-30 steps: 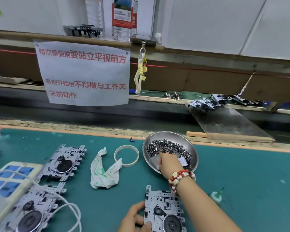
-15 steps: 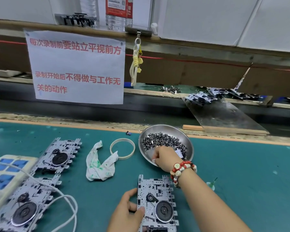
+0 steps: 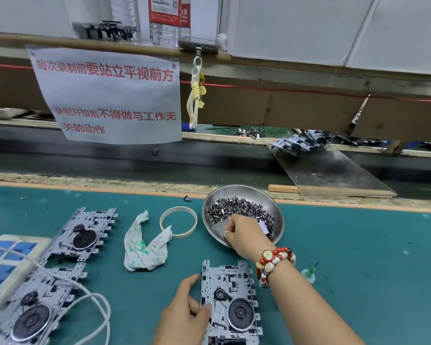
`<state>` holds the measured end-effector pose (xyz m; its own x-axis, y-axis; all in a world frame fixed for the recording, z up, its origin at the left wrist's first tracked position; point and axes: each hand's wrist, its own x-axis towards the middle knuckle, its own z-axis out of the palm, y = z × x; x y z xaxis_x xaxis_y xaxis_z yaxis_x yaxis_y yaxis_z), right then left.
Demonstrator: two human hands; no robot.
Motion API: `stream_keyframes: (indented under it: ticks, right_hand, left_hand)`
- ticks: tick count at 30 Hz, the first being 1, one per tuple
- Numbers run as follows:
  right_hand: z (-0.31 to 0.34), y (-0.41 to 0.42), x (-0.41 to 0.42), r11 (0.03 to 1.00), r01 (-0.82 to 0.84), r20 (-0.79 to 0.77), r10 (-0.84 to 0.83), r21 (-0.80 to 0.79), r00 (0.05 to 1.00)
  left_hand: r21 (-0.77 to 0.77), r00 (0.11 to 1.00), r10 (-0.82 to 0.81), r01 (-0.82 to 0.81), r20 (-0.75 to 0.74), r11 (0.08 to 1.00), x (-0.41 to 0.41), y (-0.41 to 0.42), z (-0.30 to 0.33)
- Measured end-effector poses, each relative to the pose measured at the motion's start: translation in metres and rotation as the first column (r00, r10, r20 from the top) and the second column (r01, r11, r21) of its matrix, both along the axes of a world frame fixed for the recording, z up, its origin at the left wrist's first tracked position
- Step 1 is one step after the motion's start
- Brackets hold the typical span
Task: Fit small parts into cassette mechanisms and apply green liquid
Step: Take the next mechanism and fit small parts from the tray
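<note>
Barely shifted, right hand (image 3: pixel 244 235) pinches shiny parts (image 3: pixel 239 210) (steel bowl (image 3: pixel 279 220)); left hand (image 3: pixel 184 317) grips mechanism (image 3: pixel 230 305)

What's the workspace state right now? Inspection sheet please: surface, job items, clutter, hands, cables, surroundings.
Surface: green mat, small specks.
Job's things: cassette mechanism near edge; two more mechanisms at left; steel bowl of small parts; green-tipped applicator at right.
Clutter: green-stained rag; tape ring; blue-windowed box.
Hands: left hand holds the mechanism's left edge; right hand in the bowl, fingers curled, pick unclear.
Cables: white cord over left mechanism.
Surroundings: paper notice; bottles on shelf.
</note>
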<state>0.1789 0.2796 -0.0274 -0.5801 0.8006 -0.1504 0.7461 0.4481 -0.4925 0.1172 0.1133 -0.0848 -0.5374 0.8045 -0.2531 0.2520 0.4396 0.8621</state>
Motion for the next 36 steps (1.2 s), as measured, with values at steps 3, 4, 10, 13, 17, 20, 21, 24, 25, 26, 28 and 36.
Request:
stream_keyframes:
  ticks: [3, 4, 10, 13, 17, 20, 21, 24, 25, 26, 28, 36]
  right_hand:
    - [-0.003, -0.001, 0.004, 0.999, 0.029, -0.100, -0.030, -0.013, 0.995]
    - [-0.004, 0.000, 0.006, 0.999, 0.035, -0.130, -0.037, -0.015, 0.991]
    - [-0.006, -0.007, 0.013, 0.994, 0.071, -0.330, -0.094, -0.079, 0.939]
    - [-0.010, -0.017, 0.021, 0.978, 0.096, -0.420, -0.167, -0.185, 0.892]
    - [-0.021, -0.033, 0.037, 0.953, 0.138, -0.490, -0.258, -0.268, 0.832]
    - [-0.029, -0.044, 0.044, 0.935, 0.135, -0.497, -0.292, -0.327, 0.817]
    - [-0.032, -0.047, 0.046, 0.926, 0.126, -0.500, -0.303, -0.357, 0.812]
    - [-0.038, -0.057, 0.052, 0.908, 0.120, -0.530, -0.337, -0.401, 0.779]
    - [-0.039, -0.059, 0.054, 0.905, 0.130, -0.539, -0.351, -0.406, 0.765]
    - [-0.040, -0.060, 0.057, 0.900, 0.138, -0.547, -0.367, -0.414, 0.753]
    - [-0.042, -0.062, 0.061, 0.882, 0.137, -0.568, -0.402, -0.451, 0.719]
    - [-0.043, -0.069, 0.066, 0.862, 0.097, -0.620, -0.431, -0.497, 0.656]
  left_hand:
    - [-0.017, 0.982, -0.010, 0.007, -0.187, 1.000, -0.001, 0.001, 0.006]
    - [-0.021, 0.960, -0.014, 0.009, -0.281, 1.000, -0.001, 0.002, 0.009]
    - [0.250, 0.910, 0.023, 0.089, -0.414, 0.964, 0.004, 0.029, 0.022]
    - [0.223, 0.858, -0.017, 0.153, -0.514, 0.963, 0.005, 0.047, 0.023]
    - [0.069, 0.823, -0.157, 0.231, -0.545, 0.971, 0.004, 0.054, 0.009]
    - [0.074, 0.813, -0.181, 0.265, -0.554, 0.961, 0.005, 0.052, 0.003]
    - [0.096, 0.815, -0.177, 0.273, -0.551, 0.957, 0.004, 0.051, 0.002]
    - [0.150, 0.832, -0.171, 0.289, -0.528, 0.945, -0.001, 0.049, 0.001]
    - [0.155, 0.837, -0.175, 0.293, -0.518, 0.944, -0.004, 0.048, 0.001]
    - [0.158, 0.842, -0.180, 0.296, -0.509, 0.942, -0.006, 0.046, 0.001]
    - [0.163, 0.850, -0.190, 0.303, -0.491, 0.939, -0.008, 0.042, 0.000]
    - [0.146, 0.847, -0.221, 0.327, -0.484, 0.934, -0.012, 0.038, 0.001]
